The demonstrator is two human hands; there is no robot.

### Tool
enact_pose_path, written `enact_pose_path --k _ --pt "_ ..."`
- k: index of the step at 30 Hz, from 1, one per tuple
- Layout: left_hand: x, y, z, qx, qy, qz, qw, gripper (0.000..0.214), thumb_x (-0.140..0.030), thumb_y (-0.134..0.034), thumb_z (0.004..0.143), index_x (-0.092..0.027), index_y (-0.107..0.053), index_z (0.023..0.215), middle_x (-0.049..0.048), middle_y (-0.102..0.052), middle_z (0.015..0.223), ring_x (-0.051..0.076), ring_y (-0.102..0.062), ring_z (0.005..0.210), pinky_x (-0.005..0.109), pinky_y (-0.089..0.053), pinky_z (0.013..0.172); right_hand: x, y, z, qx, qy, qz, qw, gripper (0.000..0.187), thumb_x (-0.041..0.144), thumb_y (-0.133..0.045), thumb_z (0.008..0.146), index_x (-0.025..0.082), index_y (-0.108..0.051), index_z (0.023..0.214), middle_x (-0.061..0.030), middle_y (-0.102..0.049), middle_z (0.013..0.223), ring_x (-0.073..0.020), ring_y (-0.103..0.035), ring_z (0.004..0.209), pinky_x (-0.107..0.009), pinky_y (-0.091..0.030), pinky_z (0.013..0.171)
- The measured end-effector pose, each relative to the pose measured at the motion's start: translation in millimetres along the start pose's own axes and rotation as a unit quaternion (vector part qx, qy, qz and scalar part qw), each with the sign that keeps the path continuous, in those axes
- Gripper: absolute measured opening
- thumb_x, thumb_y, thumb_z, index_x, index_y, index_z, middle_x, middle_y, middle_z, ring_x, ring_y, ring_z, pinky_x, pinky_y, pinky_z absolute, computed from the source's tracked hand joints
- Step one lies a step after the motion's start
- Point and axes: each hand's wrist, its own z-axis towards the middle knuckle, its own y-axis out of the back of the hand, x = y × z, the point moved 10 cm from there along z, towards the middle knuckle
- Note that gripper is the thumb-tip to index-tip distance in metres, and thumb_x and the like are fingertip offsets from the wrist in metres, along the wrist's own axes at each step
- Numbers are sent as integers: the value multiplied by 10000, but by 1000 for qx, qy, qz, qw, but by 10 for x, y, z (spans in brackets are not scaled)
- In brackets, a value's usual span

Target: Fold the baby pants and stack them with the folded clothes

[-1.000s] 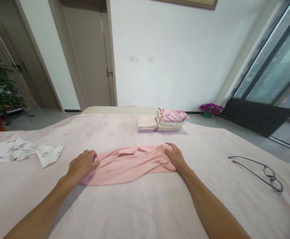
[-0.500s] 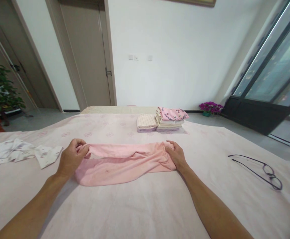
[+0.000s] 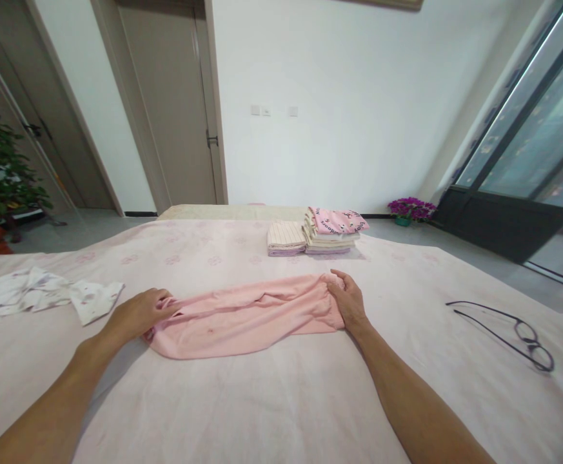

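A pink garment (image 3: pixel 242 319), folded into a long strip with a gathered, elastic-looking edge on the right, lies across the bed in front of me. Its exact kind I cannot tell. My left hand (image 3: pixel 138 316) grips the left end, thumb on top and fingers closed around the cloth. At the gathered right end, my right hand (image 3: pixel 349 301) holds the edge, thumb pressed on the fabric. Some of the fingers of both hands are hidden by cloth.
A white patterned garment (image 3: pixel 44 293) lies crumpled at the left. Toward the back stand a striped folded stack (image 3: pixel 286 238) and a taller stack of folded clothes (image 3: pixel 332 233) topped with pink print. Eyeglasses (image 3: pixel 527 338) rest at the right on the pale sheet (image 3: pixel 242 412).
My left hand has lowered and flattened toward the sheet, bringing the garment's raised upper left edge down and narrowing the gap between its layers. My right hand stays at the gathered end.
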Motion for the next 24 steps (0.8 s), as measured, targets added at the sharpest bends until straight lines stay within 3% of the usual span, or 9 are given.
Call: enact_pose_path --k 2,4,12,14,17,20,24 --pt "-18 -28 -6 35 -7 18 999 329 -539 -545 794 -225 -635 750 23 -667 790 192 -613 729 264 -368 633 -7 12 2 -8 0 1 1000 551 418 -630 733 165 -625 1222 -78 -687 1095 -241 -616 966 -363 -483 897" --pt "-23 44 -18 25 -4 15 1000 251 -454 -517 815 -233 -635 808 18 -678 830 189 -621 763 258 -363 639 -25 38 11 -20 2 9 1000 556 422 -627 737 159 -619 1227 -85 -678 1116 -240 -611 975 -364 -483 900" --pt "107 548 -176 -176 90 -15 980 259 -425 -474 854 -265 -571 1034 -5 -667 876 177 -624 738 240 -381 631 -110 214 56 -79 15 0 997 617 448 -619 761 164 -559 1305 -79 -652 1109 -230 -596 949 -353 -489 860" --pt "112 557 -188 -199 82 -33 976 253 -405 -463 865 -258 -549 1052 -3 -668 898 175 -632 756 237 -397 652 -126 207 62 -77 7 -23 997 638 477 -628 756 158 -561 1305 -68 -646 1043 -217 -585 883 -345 -489 826" --pt "130 459 -147 -182 64 -67 979 229 -389 -458 870 -249 -549 1027 -10 -674 869 169 -639 744 234 -416 664 -164 205 78 -80 -6 -57 995 641 511 -610 760 148 -572 1287 -50 -635 943 -208 -569 807 -338 -484 789" --pt "119 361 -104 -153 46 -66 985 209 -384 -462 865 -242 -565 978 -19 -662 794 165 -631 696 236 -421 646 -201 233 104 -87 -13 -90 992 632 542 -563 784 159 -568 1288 -67 -644 989 -224 -592 844 -343 -475 806" --pt "46 405 -122 -163 26 -29 986 203 -377 -467 867 -243 -589 958 8 -681 902 181 -643 805 248 -436 698 -200 258 121 -67 -25 -200 977 615 584 -471 838 196 -563 1306 -87 -654 1020 -262 -611 920 -376 -453 830"
